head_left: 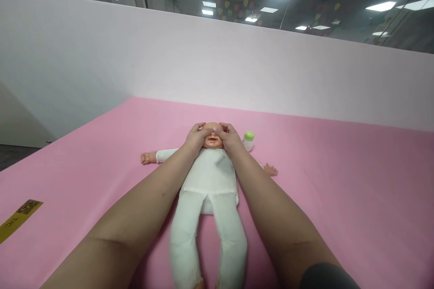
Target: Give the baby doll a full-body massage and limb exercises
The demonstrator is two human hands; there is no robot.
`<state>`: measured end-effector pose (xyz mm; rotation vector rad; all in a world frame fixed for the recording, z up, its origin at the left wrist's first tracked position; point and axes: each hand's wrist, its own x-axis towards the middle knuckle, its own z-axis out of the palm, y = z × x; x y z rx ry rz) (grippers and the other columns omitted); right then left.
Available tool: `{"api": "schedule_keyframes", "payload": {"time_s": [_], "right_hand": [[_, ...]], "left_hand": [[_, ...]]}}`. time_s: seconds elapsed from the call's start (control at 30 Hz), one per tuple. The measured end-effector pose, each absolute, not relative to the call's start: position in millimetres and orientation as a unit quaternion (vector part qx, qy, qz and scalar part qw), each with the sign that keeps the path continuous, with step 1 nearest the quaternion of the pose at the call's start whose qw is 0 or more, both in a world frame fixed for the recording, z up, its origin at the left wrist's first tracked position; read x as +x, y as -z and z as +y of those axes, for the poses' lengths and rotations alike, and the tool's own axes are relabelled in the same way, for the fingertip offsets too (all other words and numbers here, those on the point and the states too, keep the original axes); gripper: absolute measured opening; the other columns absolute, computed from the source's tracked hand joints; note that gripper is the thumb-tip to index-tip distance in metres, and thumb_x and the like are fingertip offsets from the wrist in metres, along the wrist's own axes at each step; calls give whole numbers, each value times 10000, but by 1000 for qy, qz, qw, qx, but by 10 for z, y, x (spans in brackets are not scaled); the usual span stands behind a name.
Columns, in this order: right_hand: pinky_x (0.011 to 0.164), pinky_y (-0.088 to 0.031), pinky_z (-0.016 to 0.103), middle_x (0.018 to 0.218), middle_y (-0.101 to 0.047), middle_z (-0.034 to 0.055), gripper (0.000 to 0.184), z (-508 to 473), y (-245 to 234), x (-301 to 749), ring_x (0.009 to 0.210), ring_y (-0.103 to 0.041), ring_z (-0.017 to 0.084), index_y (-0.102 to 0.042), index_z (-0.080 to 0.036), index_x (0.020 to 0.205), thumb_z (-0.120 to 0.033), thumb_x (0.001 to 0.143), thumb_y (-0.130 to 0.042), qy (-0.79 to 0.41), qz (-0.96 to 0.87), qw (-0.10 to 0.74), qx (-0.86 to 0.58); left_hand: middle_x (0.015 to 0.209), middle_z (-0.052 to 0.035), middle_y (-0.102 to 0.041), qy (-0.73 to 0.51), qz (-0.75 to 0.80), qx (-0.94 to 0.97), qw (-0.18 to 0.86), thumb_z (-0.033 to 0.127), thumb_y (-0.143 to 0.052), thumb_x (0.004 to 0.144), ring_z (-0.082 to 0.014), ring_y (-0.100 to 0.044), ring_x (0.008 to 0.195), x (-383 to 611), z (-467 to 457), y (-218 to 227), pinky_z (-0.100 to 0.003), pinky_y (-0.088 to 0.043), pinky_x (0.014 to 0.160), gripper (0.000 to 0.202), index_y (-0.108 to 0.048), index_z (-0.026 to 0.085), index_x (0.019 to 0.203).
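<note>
A baby doll point(210, 174) with a white cloth body lies on its back, head at the far end and legs toward me. Its arms are spread out to both sides. My left hand point(196, 137) cups one side of the doll's head, and my right hand point(229, 138) cups the other. Both thumbs lie across the upper part of its face and nearly meet over the eyes, which they hide. The mouth and chin show between my palms. Just right of my right hand stands a small bottle point(248, 141) with a green cap.
The doll lies on a pink padded surface point(332, 180). A white wall point(237, 67) rises behind it, with glass and ceiling lights above. At the left edge a yellow strip point(18, 221) with a printed code is stuck to the pink surface.
</note>
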<state>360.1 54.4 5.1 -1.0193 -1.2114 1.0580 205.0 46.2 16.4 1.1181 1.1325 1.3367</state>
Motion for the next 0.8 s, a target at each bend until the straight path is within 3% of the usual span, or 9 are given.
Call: {"api": "schedule_keyframes", "payload": {"time_s": [0.27, 0.4, 0.57, 0.8], "right_hand": [[1010, -571, 423, 1237, -724, 50, 542, 632, 18, 3614, 1136, -688, 253, -676, -251, 1271, -478, 797, -808, -499, -466, 609, -403], [1064, -551, 448, 1249, -732, 23, 475, 658, 38, 3641, 1190, -665, 266, -714, -291, 1242, -404, 789, -806, -522, -437, 617, -395], [1099, -532, 471, 1285, -717, 16, 506, 640, 49, 3653, 1257, -626, 281, -712, -303, 1264, -334, 768, -806, -525, -444, 617, -383], [1072, -548, 467, 1276, -710, 28, 564, 601, 33, 3639, 1225, -643, 281, -682, -294, 1303, -343, 760, -827, -534, -447, 612, -376]], "left_hand": [[1224, -95, -732, -583, 454, 438, 511, 455, -769, 844, -265, -723, 1096, 2064, 528, -105, -395, -580, 979, 519, -634, 244, 1298], [1254, -98, -734, -599, 434, 410, 534, 400, -714, 896, -263, -712, 1127, 2060, 536, -95, -404, -573, 999, 421, -661, 240, 1282], [1290, -110, -729, -612, 414, 385, 553, 338, -657, 933, -268, -714, 1142, 2045, 569, -67, -433, -555, 1044, 373, -684, 220, 1286], [1314, -108, -714, -611, 423, 415, 524, 371, -724, 874, -275, -690, 1190, 2032, 565, -61, -428, -537, 1066, 428, -692, 212, 1270]]}}
